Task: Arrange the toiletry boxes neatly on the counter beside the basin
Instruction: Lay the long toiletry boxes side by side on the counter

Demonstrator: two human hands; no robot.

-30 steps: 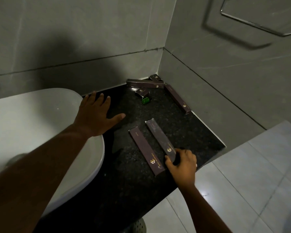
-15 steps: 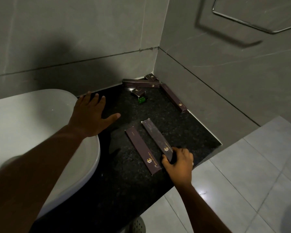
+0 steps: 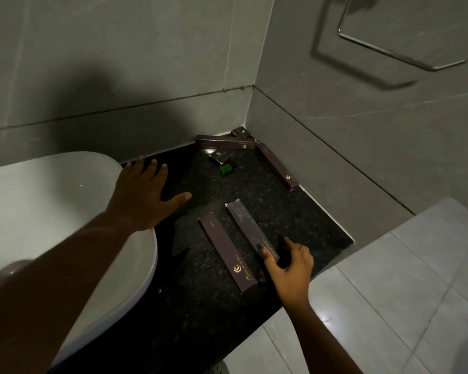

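Two long dark purple toiletry boxes lie side by side on the black counter (image 3: 200,306): the left box (image 3: 227,255) and the right box (image 3: 247,228). My right hand (image 3: 289,265) pinches the near end of the right box between thumb and fingers. My left hand (image 3: 143,195) is spread flat, fingers apart, over the basin rim (image 3: 146,255) and counter edge, holding nothing. In the back corner a long box (image 3: 224,143) lies along the back wall, another long box (image 3: 277,167) along the right wall, with two small boxes, one in the corner (image 3: 243,132) and one in front (image 3: 220,155).
A small green object (image 3: 226,168) lies near the small box. The white basin (image 3: 52,211) fills the left. Grey tiled walls meet at the corner; a metal towel ring (image 3: 403,55) hangs on the right wall. The counter's right edge drops to a tiled floor (image 3: 403,292).
My right hand's fingers have opened somewhat around the right box's near end. That box sits slightly closer to parallel with the left one. My left hand stayed flat.
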